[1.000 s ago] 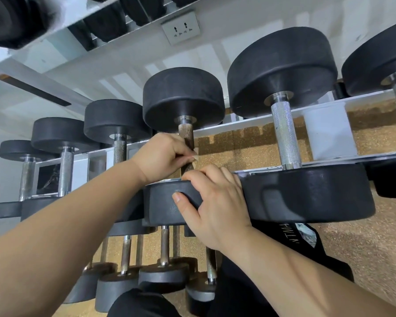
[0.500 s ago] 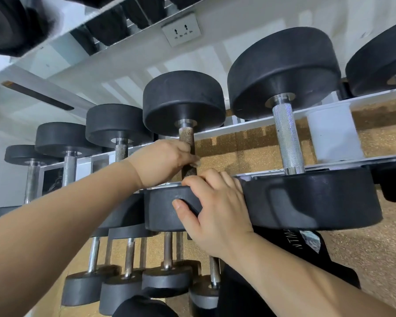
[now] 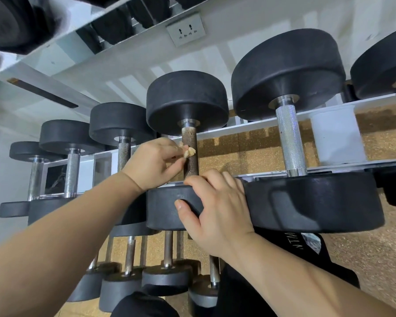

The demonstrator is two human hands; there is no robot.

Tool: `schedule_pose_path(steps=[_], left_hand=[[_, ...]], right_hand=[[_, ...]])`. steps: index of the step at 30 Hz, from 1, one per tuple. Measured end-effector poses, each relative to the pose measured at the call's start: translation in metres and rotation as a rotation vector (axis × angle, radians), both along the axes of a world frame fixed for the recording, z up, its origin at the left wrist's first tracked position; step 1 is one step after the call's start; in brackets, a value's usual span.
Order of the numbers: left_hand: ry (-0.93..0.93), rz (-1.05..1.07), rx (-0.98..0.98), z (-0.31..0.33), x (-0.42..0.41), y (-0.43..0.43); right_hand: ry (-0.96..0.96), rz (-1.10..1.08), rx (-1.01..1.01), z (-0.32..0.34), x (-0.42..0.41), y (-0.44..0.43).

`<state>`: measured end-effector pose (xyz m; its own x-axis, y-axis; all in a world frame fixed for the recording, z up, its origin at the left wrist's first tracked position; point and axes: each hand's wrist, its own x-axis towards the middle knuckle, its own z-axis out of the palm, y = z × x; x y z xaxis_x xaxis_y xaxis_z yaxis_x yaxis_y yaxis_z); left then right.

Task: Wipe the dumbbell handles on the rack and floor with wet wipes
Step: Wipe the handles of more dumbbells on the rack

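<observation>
Plainly the job is somewhere in its middle. The left hand (image 3: 153,163) pinches a small crumpled tan wet wipe (image 3: 189,152) between thumb and fingertips and holds it against the side of the dark, brownish knurled steel handle (image 3: 191,138) of one black rubber-headed dumbbell (image 3: 165,207). That dumbbell lies across the white metal rack rail (image 3: 249,131), on the middle tier. The right hand (image 3: 217,213) steadies it, with fingers curled over the top of the near head and the thumb pressed on its rim. The wipe looks soiled, so I judge it has done some rubbing. This handle is still dull, though, and the wipe sits only partway along it. The bright silver handle (image 3: 288,138) just to the right may be finished — or merely cleaner steel, I cannot tell. Six dumbbells show on this tier, the rightmost cut off at the edge, and three of them lie to the left of the one in hand. At least four more dumbbells (image 3: 167,277) sit lower down near the cork-coloured floor (image 3: 386,259). Dark heads on a shelf above are too cropped to count. One wipe is visible, and two hands.
</observation>
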<state>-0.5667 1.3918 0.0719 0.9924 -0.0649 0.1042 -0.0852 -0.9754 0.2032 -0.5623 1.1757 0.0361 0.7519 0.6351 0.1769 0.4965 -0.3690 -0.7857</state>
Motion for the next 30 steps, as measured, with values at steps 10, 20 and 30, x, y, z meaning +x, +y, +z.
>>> schedule_pose_path(steps=[10, 20, 30], left_hand=[[-0.109, 0.311, -0.194, 0.001, 0.026, -0.014], [-0.011, 0.089, -0.163, -0.004, 0.019, -0.010], [0.162, -0.148, 0.031, 0.003, 0.025, -0.022]], right_hand=[[0.006, 0.009, -0.029, 0.002, 0.000, 0.000], [-0.011, -0.025, 0.013, -0.001, -0.001, 0.002], [0.000, -0.006, 0.004, 0.000, -0.001, 0.000]])
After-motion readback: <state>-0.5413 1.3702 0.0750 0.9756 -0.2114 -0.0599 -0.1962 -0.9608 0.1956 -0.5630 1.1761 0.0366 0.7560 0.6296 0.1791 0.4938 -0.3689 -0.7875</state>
